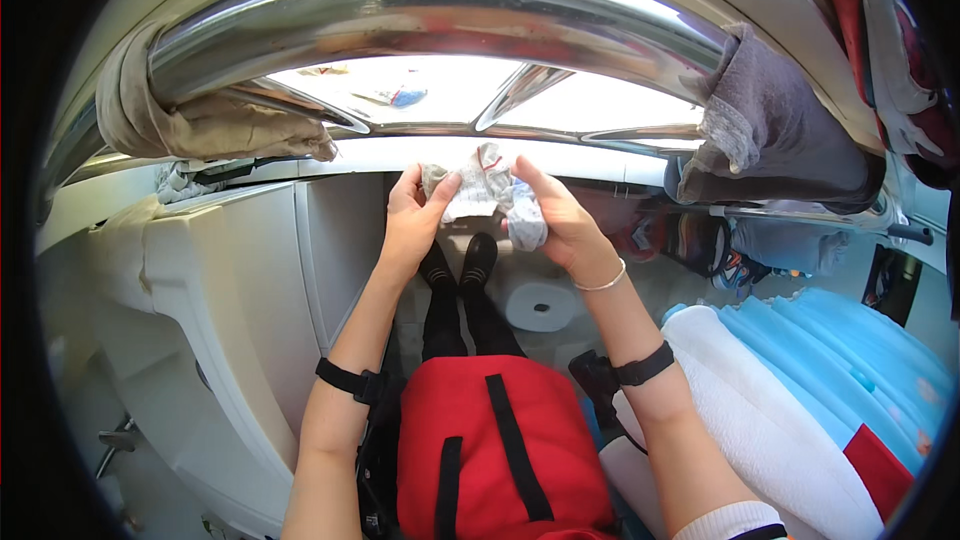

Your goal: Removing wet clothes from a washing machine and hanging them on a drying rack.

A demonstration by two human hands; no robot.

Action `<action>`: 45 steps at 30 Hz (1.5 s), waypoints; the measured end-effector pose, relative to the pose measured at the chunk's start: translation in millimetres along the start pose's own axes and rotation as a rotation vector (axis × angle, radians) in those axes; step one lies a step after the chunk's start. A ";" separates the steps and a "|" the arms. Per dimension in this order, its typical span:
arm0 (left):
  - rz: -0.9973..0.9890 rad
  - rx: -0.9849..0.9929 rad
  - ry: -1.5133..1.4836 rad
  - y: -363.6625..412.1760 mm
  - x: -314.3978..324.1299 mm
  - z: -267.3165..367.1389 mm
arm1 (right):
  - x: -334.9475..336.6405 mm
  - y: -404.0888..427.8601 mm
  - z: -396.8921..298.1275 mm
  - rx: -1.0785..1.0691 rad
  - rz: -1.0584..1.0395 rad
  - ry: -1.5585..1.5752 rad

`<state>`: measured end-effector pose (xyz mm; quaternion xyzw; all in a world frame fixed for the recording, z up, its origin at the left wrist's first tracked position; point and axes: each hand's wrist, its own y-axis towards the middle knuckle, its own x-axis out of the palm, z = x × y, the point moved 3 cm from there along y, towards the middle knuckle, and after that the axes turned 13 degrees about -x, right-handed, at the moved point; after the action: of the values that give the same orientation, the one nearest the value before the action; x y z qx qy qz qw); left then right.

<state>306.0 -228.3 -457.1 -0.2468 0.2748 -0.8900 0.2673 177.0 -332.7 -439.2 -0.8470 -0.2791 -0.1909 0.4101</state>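
Observation:
My left hand (421, 211) grips a pale grey ribbed sock (474, 191) by one end, thumb on top. At the other end, my right hand (553, 221) pinches the cloth, which bears a thin red line. A bunched grey-white piece of the fabric (527, 223) hangs against the right fingers; whether it is a second sock cannot be told. Both hands are held up in front of me, just below a thick shiny metal rail (450, 30). My feet in dark shoes show on the floor beneath.
A beige cloth (247, 127) and a grey garment (780, 120) drape over the rail. To the left stand a white cabinet (255, 300) and a sink with a tap (116, 442). A white stool (540, 307) is on the floor. White towelling (765, 420) and blue fabric (840, 360) hang at right.

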 end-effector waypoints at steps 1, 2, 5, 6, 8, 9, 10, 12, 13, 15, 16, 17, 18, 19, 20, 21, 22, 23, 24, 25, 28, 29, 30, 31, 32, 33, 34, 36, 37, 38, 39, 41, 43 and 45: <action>0.025 0.021 0.066 -0.5 -0.8 4.6 | 6.5 -6.0 -5.4 0.008 -0.070 -0.115; 0.027 0.053 0.164 1.7 -0.5 6.6 | 4.2 -8.6 -8.4 -0.028 -0.056 -0.193; 0.246 0.273 0.214 12.7 -10.9 16.1 | 5.0 -6.4 -29.0 -0.250 0.086 -0.071; 0.350 0.340 0.286 14.8 -13.4 24.4 | 9.1 -5.6 -39.6 -0.323 0.154 -0.069; 0.390 0.424 0.278 31.0 -17.9 27.8 | 8.8 7.4 -51.5 -0.446 0.293 -0.048; 0.410 0.503 0.277 39.6 -17.5 30.9 | 9.8 16.1 -51.9 -0.449 0.294 -0.052; 0.366 0.553 0.282 44.4 -12.5 40.5 | 15.3 24.0 -51.4 -0.487 0.284 -0.015; 0.320 0.488 0.279 55.0 -7.7 49.4 | 14.9 45.4 -44.2 -0.552 0.298 -0.082; 0.278 0.421 0.276 61.5 -9.1 54.3 | 15.1 56.7 -41.0 -0.549 0.285 -0.082; 0.251 0.420 0.316 82.0 -12.5 59.7 | 10.7 81.4 -41.8 -0.716 0.227 -0.414; 0.217 0.326 0.439 87.2 2.7 67.6 | -14.0 104.9 -43.0 -0.947 0.166 -0.627; 0.207 0.221 0.562 91.0 3.1 69.2 | -13.0 112.4 -47.9 -0.942 0.165 -0.625; 0.130 0.174 0.583 96.0 -1.6 65.9 | -8.7 118.9 -49.7 -0.712 0.113 -0.339; 0.142 0.169 0.582 99.9 -9.5 65.4 | 5.1 119.3 -48.2 -0.472 0.059 -0.059; 0.138 0.168 0.668 103.7 -16.2 64.5 | 18.2 117.4 -46.5 -0.370 0.121 0.107; 0.118 0.171 0.755 102.9 -12.2 68.2 | 14.8 118.2 -49.3 -0.373 0.123 0.106; 0.118 0.049 0.615 100.1 -10.8 65.8 | 12.7 119.5 -51.5 -0.281 0.061 0.183; 0.116 0.049 0.613 97.9 -13.5 71.2 | 10.8 119.5 -52.8 -0.187 -0.002 0.259; -0.014 0.016 0.546 96.1 -15.1 76.4 | 6.6 118.2 -55.5 -0.189 -0.001 0.258; -0.142 -0.016 0.476 94.0 -14.7 80.5 | 6.0 116.2 -57.4 -0.170 -0.117 0.281; 0.048 -0.060 0.468 81.8 -0.1 83.5 | 4.1 121.0 -54.3 -0.154 -0.179 0.255; 0.047 -0.064 0.467 80.4 -1.8 88.0 | 2.4 125.4 -52.8 -0.156 -0.131 0.208; -0.035 -0.108 0.509 78.5 -3.5 92.6 | -4.5 131.8 -53.0 -0.153 -0.130 0.208; -0.112 -0.146 0.550 75.6 -7.1 96.7 | -13.6 139.3 -52.9 -0.148 -0.220 0.132; 0.193 -0.020 0.317 106.2 -25.3 66.3 | -21.5 147.6 -49.5 -0.144 -0.309 0.056; 0.180 -0.021 0.319 120.8 -27.5 56.5 | -36.8 157.8 -44.1 -0.152 -0.300 0.055; 0.283 0.213 0.476 125.1 -31.8 60.0 | -52.5 167.6 -39.3 -0.287 -0.016 -0.210; 0.586 0.584 0.426 129.6 -31.8 59.0 | -74.7 165.7 -39.3 -0.319 0.155 -0.531; 0.589 0.581 0.429 133.4 -35.8 56.0 | -76.1 167.2 -38.7 -0.315 0.153 -0.529; 0.658 0.587 0.570 136.0 -40.3 54.6 | -75.3 169.9 -39.1 -0.312 0.110 -0.998; 0.717 0.592 0.709 141.1 -39.6 52.6 | -78.7 171.7 -42.0 -0.298 0.068 -1.469; 0.622 0.569 0.774 154.6 -37.4 48.9 | -86.4 172.2 -46.1 -0.412 0.157 -1.717; 0.551 0.536 0.849 163.5 -48.6 42.4 | -72.5 169.7 -43.5 -0.451 0.182 -1.797; 0.580 0.620 0.933 162.2 -48.4 44.1 | -67.2 166.0 -46.6 -0.468 0.196 -1.829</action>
<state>422.6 -329.0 -540.0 0.3407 0.1475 -0.8335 0.4091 225.3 -475.6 -546.4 -0.7485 -0.3745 0.5307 -0.1337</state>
